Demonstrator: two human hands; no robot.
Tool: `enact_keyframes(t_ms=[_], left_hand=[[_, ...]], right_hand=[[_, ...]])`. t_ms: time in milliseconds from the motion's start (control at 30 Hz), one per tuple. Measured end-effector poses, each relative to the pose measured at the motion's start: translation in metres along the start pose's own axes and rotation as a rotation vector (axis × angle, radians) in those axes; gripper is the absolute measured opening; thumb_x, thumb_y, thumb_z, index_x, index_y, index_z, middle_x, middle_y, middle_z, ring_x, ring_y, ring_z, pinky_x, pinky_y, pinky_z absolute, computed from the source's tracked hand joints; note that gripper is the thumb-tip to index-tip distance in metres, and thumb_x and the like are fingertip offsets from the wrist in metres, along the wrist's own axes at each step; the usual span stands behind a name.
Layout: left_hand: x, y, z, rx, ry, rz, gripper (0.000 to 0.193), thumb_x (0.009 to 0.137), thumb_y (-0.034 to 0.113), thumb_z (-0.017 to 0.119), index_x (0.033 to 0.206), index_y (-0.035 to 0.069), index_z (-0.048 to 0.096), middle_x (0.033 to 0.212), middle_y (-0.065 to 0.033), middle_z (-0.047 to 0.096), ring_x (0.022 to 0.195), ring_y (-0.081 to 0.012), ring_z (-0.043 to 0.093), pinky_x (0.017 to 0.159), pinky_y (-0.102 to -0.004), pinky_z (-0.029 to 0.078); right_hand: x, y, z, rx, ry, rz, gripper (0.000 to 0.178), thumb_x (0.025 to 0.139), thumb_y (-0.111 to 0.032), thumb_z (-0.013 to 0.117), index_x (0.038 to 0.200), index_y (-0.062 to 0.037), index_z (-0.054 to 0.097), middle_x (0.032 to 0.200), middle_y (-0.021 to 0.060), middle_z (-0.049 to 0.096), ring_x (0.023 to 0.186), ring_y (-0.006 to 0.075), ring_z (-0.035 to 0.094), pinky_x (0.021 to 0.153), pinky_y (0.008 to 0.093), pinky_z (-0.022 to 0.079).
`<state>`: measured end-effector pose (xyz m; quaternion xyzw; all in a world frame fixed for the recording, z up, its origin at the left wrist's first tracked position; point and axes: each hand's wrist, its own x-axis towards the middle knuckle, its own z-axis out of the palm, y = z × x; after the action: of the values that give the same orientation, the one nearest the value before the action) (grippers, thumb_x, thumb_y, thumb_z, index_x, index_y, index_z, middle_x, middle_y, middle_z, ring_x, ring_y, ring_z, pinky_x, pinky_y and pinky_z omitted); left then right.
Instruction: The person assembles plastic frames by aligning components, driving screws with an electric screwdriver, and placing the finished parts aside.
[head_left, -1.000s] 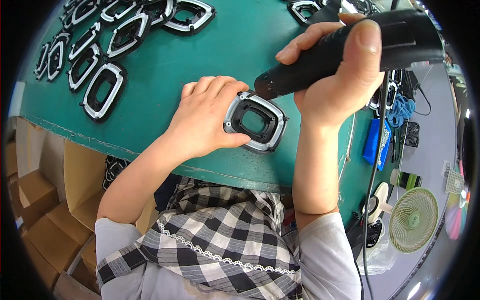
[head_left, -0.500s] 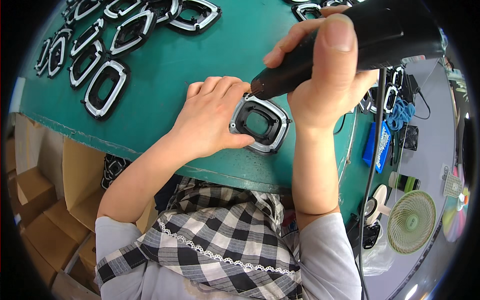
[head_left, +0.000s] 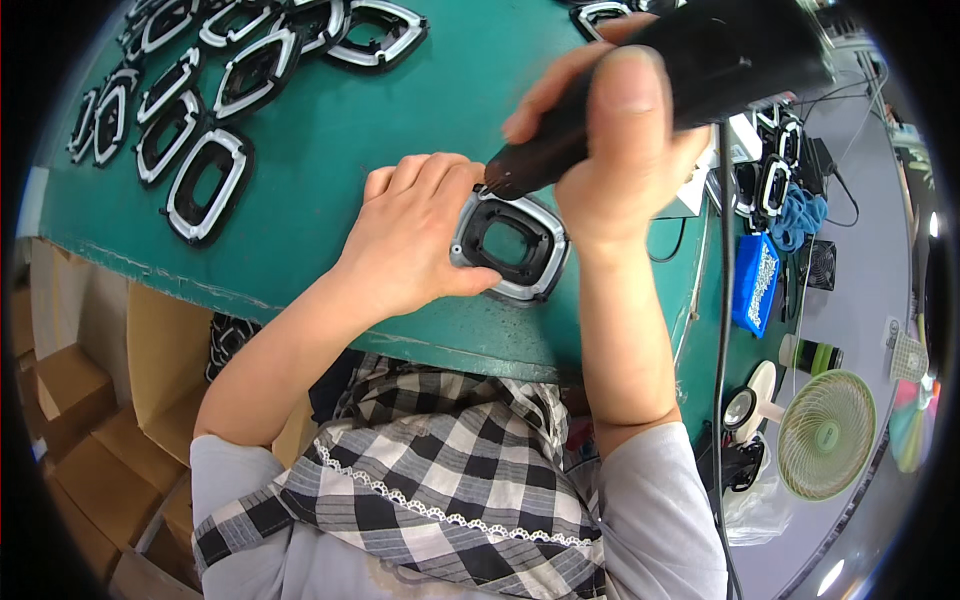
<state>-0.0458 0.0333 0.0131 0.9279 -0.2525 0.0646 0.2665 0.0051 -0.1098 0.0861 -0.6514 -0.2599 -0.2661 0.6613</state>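
Observation:
A rounded rectangular black-and-silver frame [head_left: 551, 274] lies flat on the green table near its front edge. My left hand [head_left: 405, 232] grips it from the left, thumb on the lower-left rim and fingertips by the upper-left corner. My right hand [head_left: 635, 160] is wrapped around a thick black corded electric screwdriver [head_left: 735, 65], its thumb lying along the body. The screwdriver slants down to the left, its nose at the frame's upper-left corner beside my left fingertips. Whether a screw sits under the tip I cannot make out.
Several similar frames [head_left: 208, 188] lie at the far left of the green table [head_left: 300, 130]. On the right are a blue tray [head_left: 755, 285] of small parts, a blue cloth [head_left: 798, 218] and a pale green fan [head_left: 826, 435]. A black cord [head_left: 725, 330] hangs past my right arm. Cardboard boxes [head_left: 110, 440] stand lower left.
The screwdriver and my right hand have shifted left and slightly down, blurred by motion. Its tip stays at the same corner. My left hand keeps its hold on the frame.

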Motion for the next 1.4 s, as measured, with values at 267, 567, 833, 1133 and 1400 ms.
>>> enact_keyframes(t_ms=[267,567,833,1133,1400], left_hand=[[0.001,0.001,-0.006,-0.063,-0.060,-0.023,0.078,0.055,0.026,0.083,0.122,0.010,0.048,0.120,-0.0086,0.050,0.117,-0.0286,0.044,0.099,-0.0416,0.030],[-0.002,-0.004,-0.010,-0.025,-0.097,-0.065,0.077,0.059,0.033,0.082,0.124,0.012,0.047,0.123,-0.0073,0.049,0.120,-0.0262,0.043,0.101,-0.0411,0.029],[-0.001,-0.004,-0.005,-0.064,-0.047,-0.029,0.079,0.056,0.030,0.082,0.124,0.010,0.047,0.121,-0.0091,0.050,0.120,-0.0288,0.043,0.100,-0.0419,0.029],[-0.005,-0.003,-0.003,0.040,-0.040,-0.018,0.079,0.060,0.040,0.081,0.124,0.010,0.047,0.121,-0.0069,0.051,0.118,-0.0244,0.045,0.101,-0.0404,0.030],[0.002,-0.017,0.009,-0.291,-0.168,-0.101,0.085,0.058,0.043,0.081,0.125,0.006,0.044,0.124,-0.0074,0.049,0.120,-0.0240,0.043,0.101,-0.0403,0.031]], right_hand=[[0.039,-0.044,-0.100,-0.156,0.291,-0.114,0.055,0.089,-0.050,0.047,0.105,0.0018,0.041,0.063,0.0164,0.056,0.049,0.0265,0.057,0.048,0.0389,0.051],[0.035,-0.032,-0.089,-0.373,0.264,-0.164,0.059,0.086,-0.048,0.055,0.102,0.0083,0.042,0.060,0.0162,0.057,0.046,0.0240,0.057,0.045,0.0324,0.049],[0.003,-0.035,-0.038,-0.123,-0.009,0.104,0.059,0.091,-0.056,0.041,0.108,0.0007,0.043,0.065,0.0155,0.055,0.046,0.0257,0.054,0.045,0.0378,0.048],[-0.020,-0.021,0.004,-0.121,-0.041,0.114,0.067,0.085,-0.054,0.054,0.111,0.0047,0.037,0.067,0.0163,0.057,0.046,0.0217,0.055,0.045,0.0319,0.048],[-0.028,-0.018,0.019,0.046,-0.138,0.091,0.067,0.082,-0.054,0.060,0.105,0.0054,0.042,0.063,0.0151,0.058,0.044,0.0172,0.054,0.042,0.0255,0.045]])
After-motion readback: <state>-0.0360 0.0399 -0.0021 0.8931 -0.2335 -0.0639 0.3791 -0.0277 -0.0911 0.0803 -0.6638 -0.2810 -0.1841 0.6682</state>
